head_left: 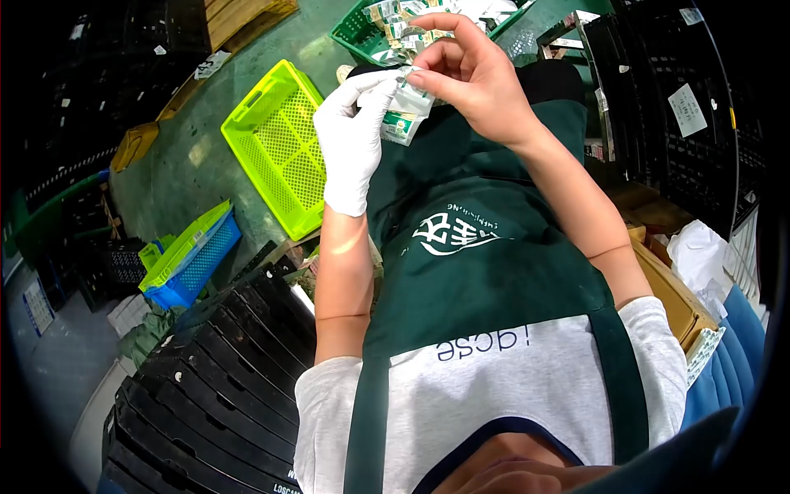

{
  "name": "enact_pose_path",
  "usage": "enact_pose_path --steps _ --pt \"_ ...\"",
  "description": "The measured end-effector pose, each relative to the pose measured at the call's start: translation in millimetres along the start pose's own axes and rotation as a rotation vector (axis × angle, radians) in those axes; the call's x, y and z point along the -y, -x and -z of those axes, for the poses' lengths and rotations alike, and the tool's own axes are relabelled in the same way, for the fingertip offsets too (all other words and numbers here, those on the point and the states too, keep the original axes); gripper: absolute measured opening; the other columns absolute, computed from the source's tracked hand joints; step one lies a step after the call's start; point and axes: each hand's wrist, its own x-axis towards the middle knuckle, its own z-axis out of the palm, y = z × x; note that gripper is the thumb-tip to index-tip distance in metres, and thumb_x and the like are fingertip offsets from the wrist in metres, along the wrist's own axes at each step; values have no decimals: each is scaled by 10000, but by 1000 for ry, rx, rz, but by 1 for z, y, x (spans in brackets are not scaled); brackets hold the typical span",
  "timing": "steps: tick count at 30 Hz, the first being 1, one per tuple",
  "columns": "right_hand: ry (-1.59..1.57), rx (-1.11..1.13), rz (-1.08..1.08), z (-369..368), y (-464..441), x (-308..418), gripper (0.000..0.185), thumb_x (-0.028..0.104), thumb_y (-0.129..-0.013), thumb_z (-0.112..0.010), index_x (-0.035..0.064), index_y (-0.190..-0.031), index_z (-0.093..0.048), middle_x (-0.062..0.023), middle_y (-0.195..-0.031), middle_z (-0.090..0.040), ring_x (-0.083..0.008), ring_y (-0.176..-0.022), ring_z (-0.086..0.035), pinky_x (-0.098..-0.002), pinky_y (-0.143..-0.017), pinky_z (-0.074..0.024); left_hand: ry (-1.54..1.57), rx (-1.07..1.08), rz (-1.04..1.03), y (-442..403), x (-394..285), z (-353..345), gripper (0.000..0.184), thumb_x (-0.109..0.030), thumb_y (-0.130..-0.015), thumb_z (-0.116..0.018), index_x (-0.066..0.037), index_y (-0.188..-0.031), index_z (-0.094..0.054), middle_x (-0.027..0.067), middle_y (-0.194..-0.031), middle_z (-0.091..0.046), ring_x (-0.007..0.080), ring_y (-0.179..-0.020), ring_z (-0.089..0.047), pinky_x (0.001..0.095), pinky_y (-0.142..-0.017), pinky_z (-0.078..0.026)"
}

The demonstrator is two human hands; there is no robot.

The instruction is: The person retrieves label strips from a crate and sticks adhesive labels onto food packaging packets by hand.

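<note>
My left hand (354,136), in a white glove, pinches the left upper edge of a small clear plastic bag (407,103) with a green and white label. The bag hangs over my lap. My bare right hand (473,78) holds the bag's top edge between thumb and index finger, its other fingers curled loosely above. What is inside the bag is hard to make out. Just beyond my hands stands a dark green basket (350,33) heaped with similar labelled small bags (395,20).
An upright-walled yellow-green crate (276,148) sits on the floor to my left. Near it are a blue crate (197,259) with a yellow-green one in it and stacked black crates (214,379). On my right are a cardboard box (671,288) and black crates (658,90).
</note>
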Motion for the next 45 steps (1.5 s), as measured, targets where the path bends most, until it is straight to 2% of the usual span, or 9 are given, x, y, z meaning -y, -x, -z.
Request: enact_pose_path --steps 4,5,9,29,33,36,39,42,45 --pt "422 -63 275 0 -4 3 427 52 -804 -649 84 -1202 -496 -22 -854 -634 -125 -803 -592 -261 -713 -482 -49 25 38 0 1 5 151 -54 -858 -633 26 -981 -670 39 -868 -667 68 -754 -581 202 -675 -452" --pt "392 -14 252 2 -5 5 411 54 -791 -646 101 -1179 -520 -21 -880 -638 -166 -831 -603 -295 -730 -492 -50 35 43 0 1 5 146 -50 -860 -632 24 -980 -669 36 -869 -665 64 -748 -573 197 -671 -442" --pt "553 67 364 5 -7 3 357 39 -794 -626 98 -1137 -548 -37 -883 -625 -187 -839 -618 -313 -731 -505 -56 54 29 -1 3 2 148 -43 -845 -647 21 -977 -665 36 -884 -661 59 -760 -573 191 -664 -440" --pt "458 109 297 7 -6 5 386 -26 -792 -598 85 -1155 -532 -59 -839 -619 -196 -800 -636 -302 -704 -517 4 45 12 -2 8 2 211 7 -801 -673 23 -1009 -641 84 -980 -659 102 -838 -610 235 -742 -495" --pt "463 107 313 7 -6 6 367 -36 -795 -584 77 -1142 -536 -59 -824 -612 -193 -789 -635 -302 -686 -516 62 -8 33 -2 -2 -5 182 -19 -807 -679 17 -982 -647 66 -921 -665 79 -774 -596 209 -672 -470" --pt "463 116 277 8 -5 7 398 -48 -782 -609 61 -1161 -556 -34 -853 -612 -134 -805 -620 -272 -758 -507 -10 2 72 -1 -5 -3 131 -45 -813 -685 12 -928 -660 45 -848 -665 58 -704 -573 189 -611 -435" --pt "515 106 334 8 -7 5 391 -50 -775 -608 59 -1148 -565 -36 -842 -611 -140 -791 -618 -277 -751 -503 -39 5 97 0 -2 1 90 -67 -821 -685 6 -871 -669 22 -781 -658 41 -653 -545 180 -574 -402" --pt "657 85 515 10 -9 5 325 -30 -794 -579 67 -1103 -556 -59 -807 -608 -209 -757 -616 -313 -676 -499 -69 7 102 -2 4 5 87 -85 -831 -679 1 -819 -669 3 -734 -643 32 -633 -523 182 -564 -389" --pt "702 106 547 15 -9 3 312 -14 -809 -582 67 -1109 -554 -48 -819 -620 -168 -780 -619 -292 -703 -503 -148 11 97 -3 6 8 130 -107 -849 -663 -4 -770 -658 -19 -693 -621 29 -618 -499 190 -566 -387"
